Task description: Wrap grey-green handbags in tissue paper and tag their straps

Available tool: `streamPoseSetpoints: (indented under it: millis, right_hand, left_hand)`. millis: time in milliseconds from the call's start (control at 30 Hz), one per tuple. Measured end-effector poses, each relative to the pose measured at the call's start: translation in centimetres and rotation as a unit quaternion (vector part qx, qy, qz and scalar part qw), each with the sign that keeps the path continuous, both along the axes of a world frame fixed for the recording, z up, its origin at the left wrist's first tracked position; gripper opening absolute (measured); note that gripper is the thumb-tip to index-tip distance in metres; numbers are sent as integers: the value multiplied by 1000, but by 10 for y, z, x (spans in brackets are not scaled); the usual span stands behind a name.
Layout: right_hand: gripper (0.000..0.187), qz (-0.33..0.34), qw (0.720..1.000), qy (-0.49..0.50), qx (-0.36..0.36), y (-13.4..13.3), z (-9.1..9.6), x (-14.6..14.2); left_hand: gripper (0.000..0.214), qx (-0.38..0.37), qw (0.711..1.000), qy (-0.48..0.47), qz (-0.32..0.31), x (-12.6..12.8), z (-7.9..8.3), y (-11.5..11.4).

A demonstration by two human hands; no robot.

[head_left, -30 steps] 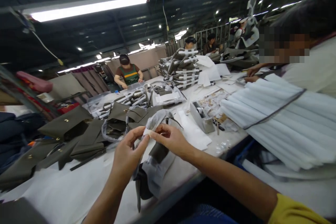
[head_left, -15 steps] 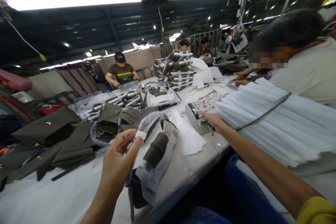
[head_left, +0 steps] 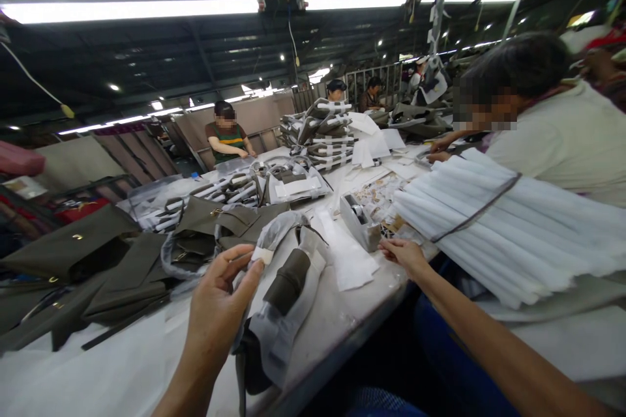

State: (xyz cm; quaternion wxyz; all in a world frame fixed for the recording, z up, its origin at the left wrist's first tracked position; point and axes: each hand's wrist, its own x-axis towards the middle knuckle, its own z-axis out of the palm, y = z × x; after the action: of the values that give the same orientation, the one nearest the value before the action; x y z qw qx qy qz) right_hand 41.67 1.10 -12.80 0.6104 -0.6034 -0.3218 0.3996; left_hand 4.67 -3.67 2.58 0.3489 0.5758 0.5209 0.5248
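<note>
My left hand (head_left: 229,293) pinches a curved bag handle (head_left: 281,225) wrapped in translucent film, thumb and fingers closed over a small pale patch on it. Below it, a dark olive rolled part (head_left: 288,280) of the same bag shows between layers of film. The bag's lower end hangs at the table's front edge, partly hidden behind my left hand. My right hand (head_left: 403,254) is closed in a pinch just off the front end of a grey tape dispenser (head_left: 359,221). Whatever is between those fingertips is too fine to make out.
Olive bags (head_left: 73,241) lie at left, a stack of wrapped bags (head_left: 323,130) farther back. White paper strips (head_left: 347,260) lie beside the dispenser. A strapped bundle of white rolls (head_left: 469,228) sits at right, near a co-worker (head_left: 552,124). Another person (head_left: 227,133) works across the table.
My right hand has moved from the dispenser's roll toward me, past its front end. My left hand keeps its hold on the bag handle. The view has shifted slightly.
</note>
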Motion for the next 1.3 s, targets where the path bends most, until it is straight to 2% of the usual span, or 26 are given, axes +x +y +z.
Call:
streamPoseSetpoints:
  millis: [67, 133, 233, 300, 400, 500, 633, 867, 1100, 1300]
  right_hand:
    - [39, 25, 999, 0, 21, -6, 18, -15]
    - [41, 83, 995, -10, 60, -16, 46, -41]
    - [37, 202, 970, -40, 132, -37, 95, -92]
    - [36, 267, 951, -29, 153, -49, 122, -124]
    - [35, 321, 932, -18, 170, -56, 144, -162]
    - [34, 317, 930, -28, 184, -50, 145, -184]
    - [38, 300, 938, -38, 168, -42, 139, -194]
    - [40, 328, 934, -65, 127, -42, 143, -190]
    - [39, 364, 922, -57, 116, -39, 142, -186]
    - [41, 378, 917, -69, 109, -35, 141, -184]
  left_hand:
    - [53, 7, 1000, 11, 3, 0, -1, 0]
    - [52, 17, 1000, 25, 5, 1, -1, 0]
    - [46, 40, 998, 53, 6, 6, 0, -3]
    - [41, 64, 995, 76, 11, 9, 0, -6]
    - [36, 98, 989, 109, 23, 13, -1, -9]
    - [32, 136, 978, 154, 34, 16, -1, -11]
    - [27, 171, 965, 193, 47, 16, -1, -14]
    - [21, 186, 958, 214, 43, 12, -2, -17]
    - [25, 168, 964, 203, 21, 9, -4, -16]
    - [22, 180, 959, 216, 28, 9, -3, -18]
